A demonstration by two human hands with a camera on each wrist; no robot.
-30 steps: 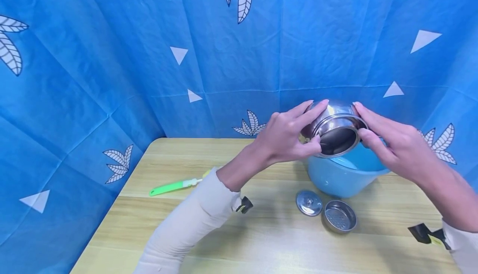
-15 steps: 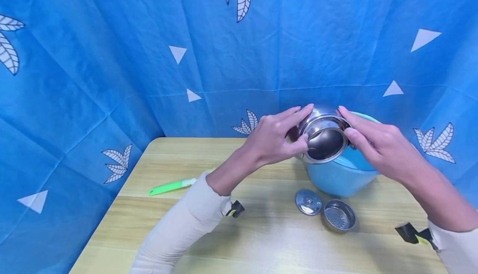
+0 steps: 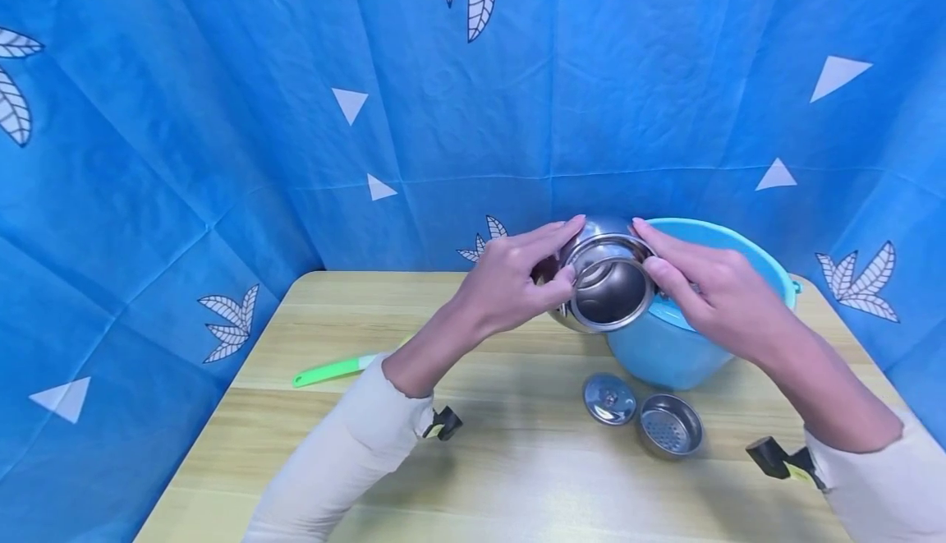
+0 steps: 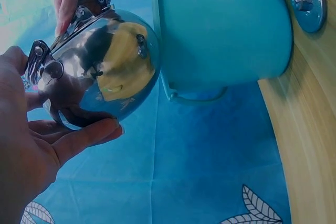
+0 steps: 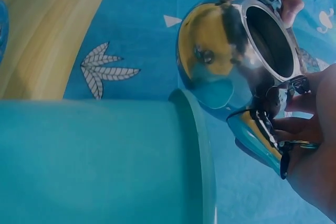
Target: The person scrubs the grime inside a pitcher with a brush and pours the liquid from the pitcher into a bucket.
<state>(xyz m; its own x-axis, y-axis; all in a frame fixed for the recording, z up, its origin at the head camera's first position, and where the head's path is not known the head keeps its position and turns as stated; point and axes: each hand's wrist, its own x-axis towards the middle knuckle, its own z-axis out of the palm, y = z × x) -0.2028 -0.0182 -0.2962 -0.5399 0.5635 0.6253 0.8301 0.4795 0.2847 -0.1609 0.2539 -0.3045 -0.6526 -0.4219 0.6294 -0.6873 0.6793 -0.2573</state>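
Observation:
Both hands hold a shiny stainless steel teapot, tipped so that its round mouth faces the head camera. My left hand grips its left side, thumb at the rim and fingers over the body. On the other side my right hand grips it, thumb near the rim. In the right wrist view a spout sticks out beside the right hand. The teapot is over the left rim of a light blue bucket. A round metal lid and a perforated metal strainer lie in front of the bucket.
A green-handled tool lies at the left of the wooden table; the left forearm hides its far end. Blue patterned cloth hangs behind and beside the table.
Both hands have carried the teapot left and slightly down, from above the bucket to its left rim. More of the bucket's opening shows. The lid and strainer stay put.

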